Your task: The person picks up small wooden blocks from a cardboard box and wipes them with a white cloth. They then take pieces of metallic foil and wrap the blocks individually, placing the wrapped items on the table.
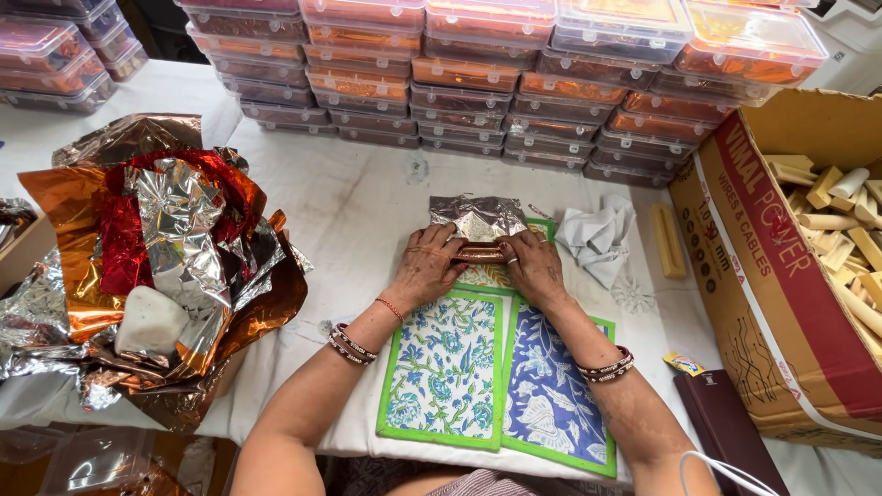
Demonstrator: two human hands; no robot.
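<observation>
— Head view: what are the hands doing?

— The left hand (425,266) and right hand (533,266) meet over a small bar (481,252), each set of fingers pinching one end of it. It lies on a silver foil sheet (480,217) on the tabletop (358,197), just above two floral mats (501,372).

— Around them?

— A foil heap (156,266) to the left, stacked boxes (514,64) behind, a white cloth (597,237) and a yellow stick (668,241) to the right, beside a carton (781,276) of sticks.
</observation>
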